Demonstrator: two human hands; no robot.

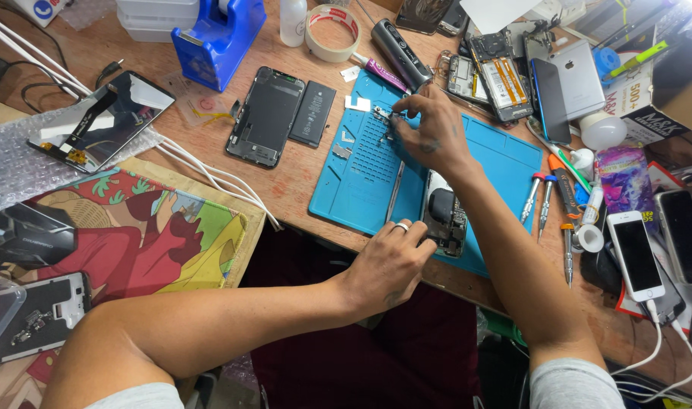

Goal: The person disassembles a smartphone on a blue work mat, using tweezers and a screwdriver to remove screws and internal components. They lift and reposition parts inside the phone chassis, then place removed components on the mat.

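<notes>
Both bare forearms reach forward from short grey sleeves. The left hand (pixel 391 261) lies low near the table's near edge, knuckles up, fingers curled, a ring on one finger. The right hand (pixel 429 129) stretches farther in, fingertips pinched together.

Right of frame: a white phone (pixel 635 254) with a dark screen. Upper right: an open black-and-white cardboard box (pixel 659 113). Left: a cracked black screen panel (pixel 103 121) on bubble wrap.

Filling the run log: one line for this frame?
left hand: steadies opened phone | right hand: pinches small part | surface: blue mat
</notes>
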